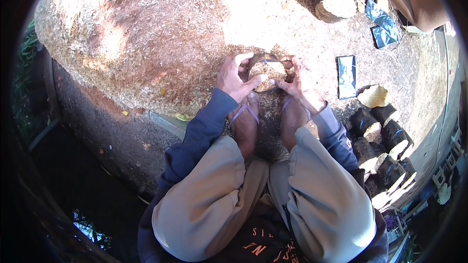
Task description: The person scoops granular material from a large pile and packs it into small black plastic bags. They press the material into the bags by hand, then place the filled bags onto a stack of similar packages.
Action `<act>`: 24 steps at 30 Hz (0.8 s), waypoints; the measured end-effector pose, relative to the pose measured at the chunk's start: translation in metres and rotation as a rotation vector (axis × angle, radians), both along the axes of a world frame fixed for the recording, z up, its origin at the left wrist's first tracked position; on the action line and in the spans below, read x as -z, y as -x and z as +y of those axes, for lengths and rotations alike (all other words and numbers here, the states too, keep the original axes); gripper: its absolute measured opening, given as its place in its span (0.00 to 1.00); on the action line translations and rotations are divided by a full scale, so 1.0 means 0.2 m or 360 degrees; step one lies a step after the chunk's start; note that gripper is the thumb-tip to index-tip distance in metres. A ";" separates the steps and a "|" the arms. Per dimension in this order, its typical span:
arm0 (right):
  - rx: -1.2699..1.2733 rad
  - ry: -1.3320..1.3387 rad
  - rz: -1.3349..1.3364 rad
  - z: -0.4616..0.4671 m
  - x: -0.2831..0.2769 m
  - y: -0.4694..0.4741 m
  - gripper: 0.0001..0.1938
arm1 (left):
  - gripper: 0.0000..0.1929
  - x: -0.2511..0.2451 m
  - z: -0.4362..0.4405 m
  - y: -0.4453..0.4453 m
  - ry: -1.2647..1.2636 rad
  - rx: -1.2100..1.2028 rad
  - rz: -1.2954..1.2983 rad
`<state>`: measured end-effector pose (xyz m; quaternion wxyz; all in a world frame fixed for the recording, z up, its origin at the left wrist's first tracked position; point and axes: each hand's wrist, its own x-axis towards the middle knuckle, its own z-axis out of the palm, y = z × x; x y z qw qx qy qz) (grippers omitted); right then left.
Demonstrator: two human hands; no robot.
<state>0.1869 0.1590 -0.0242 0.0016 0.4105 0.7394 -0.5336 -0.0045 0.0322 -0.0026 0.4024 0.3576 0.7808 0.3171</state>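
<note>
Just beyond my feet, a dark plastic planting bag filled with pale husk-like material stands between my two hands. My left hand curves around its left side, with the thumb over the fill near the rim. On the right side, my right hand holds the bag's edge, its thumb tip close to the other thumb. The bag's lower part is hidden. Loose husk material is heaped on the ground to the left and ahead.
Several filled black bags cluster at the right, near a dry leaf and a flat empty bag. More flat bags and a round pale container lie farther off. Another person's arm shows at top right.
</note>
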 end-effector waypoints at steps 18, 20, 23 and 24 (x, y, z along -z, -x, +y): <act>-0.0598 -0.0636 0.0151 0.46 0.06 0.52 0.37 | 0.43 0.03 -0.03 -0.09 0.0009 -0.0019 -0.0051; -0.0654 -0.1009 0.0330 0.50 0.07 0.73 0.39 | 0.43 0.03 -0.03 -0.09 0.0040 -0.0016 -0.0021; -0.0798 -0.1543 0.0446 0.53 0.09 1.01 0.42 | 0.43 0.02 -0.04 -0.10 0.0019 -0.0068 -0.0089; -0.0810 -0.1806 0.0580 0.53 0.11 1.04 0.42 | 0.44 0.02 -0.04 -0.10 0.0036 -0.0063 -0.0089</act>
